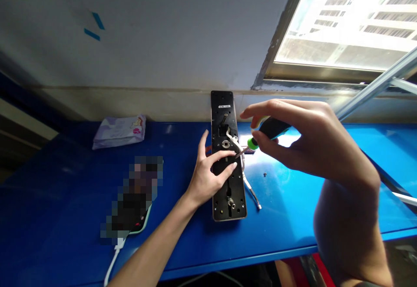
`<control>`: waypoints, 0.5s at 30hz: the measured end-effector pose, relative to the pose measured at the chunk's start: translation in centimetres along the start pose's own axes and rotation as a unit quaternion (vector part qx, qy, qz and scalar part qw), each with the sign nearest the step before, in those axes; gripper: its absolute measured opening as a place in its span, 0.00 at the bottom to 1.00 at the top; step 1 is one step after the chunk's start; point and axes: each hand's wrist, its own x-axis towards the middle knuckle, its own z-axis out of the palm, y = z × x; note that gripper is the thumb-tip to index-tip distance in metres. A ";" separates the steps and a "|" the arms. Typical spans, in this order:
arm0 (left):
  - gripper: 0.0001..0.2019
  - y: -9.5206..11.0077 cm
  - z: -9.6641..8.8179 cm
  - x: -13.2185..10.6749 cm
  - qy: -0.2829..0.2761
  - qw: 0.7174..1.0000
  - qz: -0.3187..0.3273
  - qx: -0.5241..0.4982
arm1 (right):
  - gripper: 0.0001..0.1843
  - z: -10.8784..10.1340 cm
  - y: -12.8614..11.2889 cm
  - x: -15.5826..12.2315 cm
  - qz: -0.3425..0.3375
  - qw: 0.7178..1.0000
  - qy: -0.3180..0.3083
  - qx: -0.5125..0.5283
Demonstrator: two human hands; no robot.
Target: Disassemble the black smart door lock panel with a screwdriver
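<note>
A long black lock panel with a metal rim [224, 104] lies lengthwise on the blue table [293, 208]. My left hand [208, 174] rests on its middle, fingers spread flat and pressing it down. My right hand [302, 139] is closed round a screwdriver with a black and green handle [269, 131]; its thin metal tip points left onto the panel near a round fitting. A white cable [249, 187] runs off the panel's right side to a small plug on the table.
A phone [137, 200] with a white charging cable lies at the left. A pale packet of tissues [119, 131] sits near the wall. A tiny dark screw [265, 175] lies right of the panel. A window and metal rails stand at the right.
</note>
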 end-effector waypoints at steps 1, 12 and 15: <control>0.11 0.0 0.0 0.0 0.003 1.000 0.001 0.000 | 0.15 0.0 0.0 0.0 -0.005 1.000 0.005 0.001; 0.06 -1.0 0.3 0.1 0.070 0.995 0.073 0.024 | 0.16 -0.2 -0.8 0.0 0.000 0.999 0.047 0.023; 0.05 -0.9 0.3 0.1 0.072 0.994 0.076 0.023 | 0.16 -0.2 -0.7 0.1 -0.003 0.999 0.046 0.028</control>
